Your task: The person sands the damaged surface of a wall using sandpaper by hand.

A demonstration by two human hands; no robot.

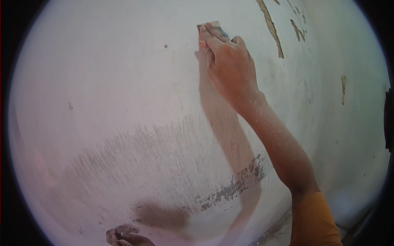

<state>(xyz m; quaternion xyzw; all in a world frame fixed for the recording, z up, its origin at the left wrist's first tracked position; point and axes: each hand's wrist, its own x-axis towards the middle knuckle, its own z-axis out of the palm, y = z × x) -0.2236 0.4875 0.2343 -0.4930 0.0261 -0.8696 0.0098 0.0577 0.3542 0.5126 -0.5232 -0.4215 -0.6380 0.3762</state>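
Observation:
My right hand (pixel 230 61) is pressed against the upper part of a whitish wall (pixel 102 82), its fingers closed over a small folded piece of sandpaper (pixel 215 24). A pale edge of the sheet shows past the fingertips, and a darker part shows beside the knuckles. The rest lies hidden under the hand. Low in the view, my left hand (pixel 128 236) is partly cut off by the bottom edge. Its fingers are loosely bent and apart, close to the wall, and I see nothing held in them.
Rough scraped streaks (pixel 135 151) and a grey flaking patch (pixel 234 188) mark the lower wall. Brown gouges (pixel 271 28) run down the upper right, near a corner with another wall (pixel 349 123). A small hole (pixel 166 46) sits left of my right hand. Dark object (pixel 389 119) at the right edge.

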